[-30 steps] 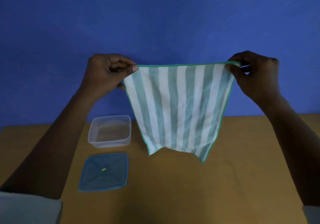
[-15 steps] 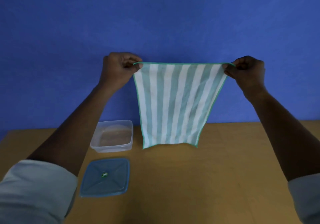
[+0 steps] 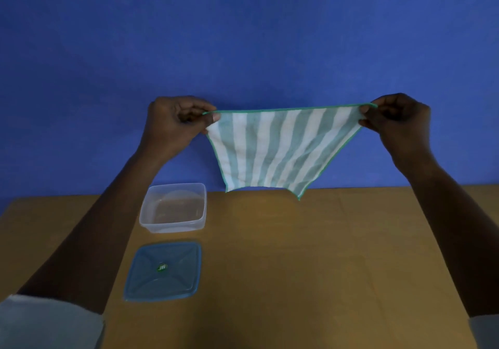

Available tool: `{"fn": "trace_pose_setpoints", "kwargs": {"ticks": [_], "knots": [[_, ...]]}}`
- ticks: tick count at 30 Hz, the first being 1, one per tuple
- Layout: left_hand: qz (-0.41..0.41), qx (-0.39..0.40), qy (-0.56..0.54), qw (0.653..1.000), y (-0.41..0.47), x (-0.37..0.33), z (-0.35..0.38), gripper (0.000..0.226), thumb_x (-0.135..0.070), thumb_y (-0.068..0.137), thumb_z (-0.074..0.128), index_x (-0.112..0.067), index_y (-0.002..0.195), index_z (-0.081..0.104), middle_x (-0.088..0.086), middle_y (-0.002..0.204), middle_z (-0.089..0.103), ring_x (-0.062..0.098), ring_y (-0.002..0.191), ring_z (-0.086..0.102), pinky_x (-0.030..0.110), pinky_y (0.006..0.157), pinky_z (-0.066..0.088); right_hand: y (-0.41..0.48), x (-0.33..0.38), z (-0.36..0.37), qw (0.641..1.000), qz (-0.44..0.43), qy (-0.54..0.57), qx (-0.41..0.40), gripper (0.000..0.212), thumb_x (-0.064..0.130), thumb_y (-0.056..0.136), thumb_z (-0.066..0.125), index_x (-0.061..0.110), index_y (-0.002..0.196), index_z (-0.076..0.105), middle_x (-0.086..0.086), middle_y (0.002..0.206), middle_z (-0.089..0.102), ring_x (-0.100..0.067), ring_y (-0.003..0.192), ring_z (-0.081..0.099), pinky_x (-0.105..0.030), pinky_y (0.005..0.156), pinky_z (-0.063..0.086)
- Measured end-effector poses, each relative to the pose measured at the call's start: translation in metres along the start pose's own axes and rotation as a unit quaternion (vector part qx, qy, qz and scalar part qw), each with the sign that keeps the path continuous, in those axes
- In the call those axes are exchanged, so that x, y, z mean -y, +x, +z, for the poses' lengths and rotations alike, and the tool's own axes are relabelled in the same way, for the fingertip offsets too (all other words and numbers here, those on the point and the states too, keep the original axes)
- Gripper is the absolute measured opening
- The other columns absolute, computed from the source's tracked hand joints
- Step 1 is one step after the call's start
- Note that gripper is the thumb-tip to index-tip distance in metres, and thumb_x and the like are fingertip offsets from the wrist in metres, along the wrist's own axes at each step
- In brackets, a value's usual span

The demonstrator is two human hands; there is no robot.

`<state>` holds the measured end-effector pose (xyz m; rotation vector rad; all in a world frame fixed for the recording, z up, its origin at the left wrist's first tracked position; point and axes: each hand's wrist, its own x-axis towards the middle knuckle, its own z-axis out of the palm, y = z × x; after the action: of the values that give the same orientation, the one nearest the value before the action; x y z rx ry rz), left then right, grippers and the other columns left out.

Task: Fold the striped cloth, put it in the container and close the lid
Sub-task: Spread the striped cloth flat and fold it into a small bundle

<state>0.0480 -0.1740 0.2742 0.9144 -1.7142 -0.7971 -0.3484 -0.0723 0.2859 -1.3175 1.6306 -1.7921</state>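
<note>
The striped cloth [image 3: 275, 149], green and white with a green hem, hangs in the air above the far side of the table, stretched wide along its top edge. My left hand [image 3: 172, 127] pinches its top left corner and my right hand [image 3: 397, 122] pinches its top right corner. The two bottom corners hang free just above the table. A clear plastic container [image 3: 172, 208] stands open and empty on the table, below and left of the cloth. Its blue lid [image 3: 163, 270] lies flat in front of it.
The wooden table [image 3: 310, 267] runs up to a blue wall [image 3: 243, 38] behind it. My two forearms reach over the table's left and right sides.
My hands have pulled farther apart, stretching the cloth's top edge wider and tauter. The cloth's bottom edge has lifted and its sides slant inward more than before.
</note>
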Motion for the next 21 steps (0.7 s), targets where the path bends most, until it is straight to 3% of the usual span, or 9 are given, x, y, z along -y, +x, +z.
{"fn": "trace_pose_setpoints", "kwargs": {"ticks": [7,12,17,21], "knots": [[-0.071,0.086,-0.013,0.994,-0.064,0.022,0.0,0.022,-0.042,0.071,0.086,-0.028,0.087,0.08,-0.004,0.083,0.08,0.011,0.076,0.075,0.024,0.07,0.061,-0.052,-0.034,-0.015,0.995,0.047,-0.066,0.055,0.013,0.011,0.084,0.078,0.022,0.081,0.07,0.009,0.064,0.071,-0.004,0.059,0.064,-0.02,0.057,0.057],[-0.148,0.15,-0.055,0.976,-0.109,0.033,0.004,0.021,-0.031,0.069,0.085,-0.018,0.084,0.08,0.006,0.084,0.079,0.015,0.077,0.073,0.029,0.072,0.058,-0.095,-0.056,-0.025,0.993,0.09,-0.055,0.061,0.014,0.01,0.083,0.078,0.021,0.079,0.072,0.011,0.065,0.071,-0.002,0.06,0.059,-0.016,0.056,0.051],[-0.246,0.226,-0.099,0.937,-0.151,0.045,0.014,0.026,-0.03,0.066,0.087,-0.013,0.084,0.079,0.005,0.078,0.077,0.014,0.074,0.071,0.026,0.067,0.059,-0.135,-0.08,-0.037,0.985,0.146,-0.054,0.072,0.01,-0.001,0.083,0.074,0.009,0.084,0.073,-0.002,0.076,0.074,-0.019,0.079,0.064,-0.036,0.074,0.053],[-0.312,0.267,-0.111,0.905,-0.182,0.058,0.022,0.024,-0.027,0.07,0.089,-0.013,0.086,0.078,0.012,0.082,0.077,0.019,0.076,0.075,0.029,0.066,0.06,-0.161,-0.093,-0.046,0.975,0.197,-0.059,0.086,0.008,-0.005,0.084,0.072,0.003,0.085,0.073,-0.015,0.083,0.074,-0.024,0.08,0.065,-0.031,0.07,0.054]]}}
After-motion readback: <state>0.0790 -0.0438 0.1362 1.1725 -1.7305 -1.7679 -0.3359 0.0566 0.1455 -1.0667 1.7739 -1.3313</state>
